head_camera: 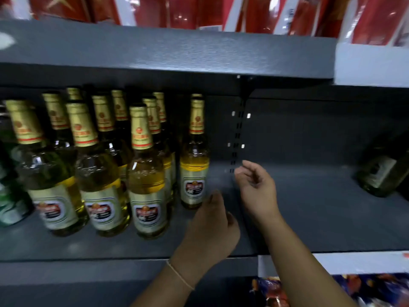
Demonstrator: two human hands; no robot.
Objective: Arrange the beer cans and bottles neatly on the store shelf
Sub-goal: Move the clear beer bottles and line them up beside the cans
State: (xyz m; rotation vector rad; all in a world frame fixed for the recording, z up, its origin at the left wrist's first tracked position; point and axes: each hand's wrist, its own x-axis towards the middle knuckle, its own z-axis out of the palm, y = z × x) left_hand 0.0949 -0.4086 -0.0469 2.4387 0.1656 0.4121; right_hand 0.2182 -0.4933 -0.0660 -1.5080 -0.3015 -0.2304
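At the far left edge of the grey shelf (pixel 110 247) stands a green bottle (pixel 8 196), only partly in view. Next to it, clear bottles of golden beer with gold foil necks (pixel 141 173) stand upright in rows running front to back, three at the front and more behind them. Just right of that group, set apart by a small gap, one more beer bottle (pixel 194 165) of the same kind stands alone, further back on the shelf. The left hand (pixel 212 227) reaches in low beside this bottle's base; its fingertips are near the label, but blur hides whether they touch it, and the fingers look loosely curled with nothing in them. A thin bracelet (pixel 179 275) circles that wrist. The right hand (pixel 254 185) hovers above the bare shelf just right of it, fingers relaxed and slightly bent, holding nothing. Far right, well apart, a dark bottle (pixel 382 169) stands near the back panel. Red packs (pixel 221 12) fill the shelf above.
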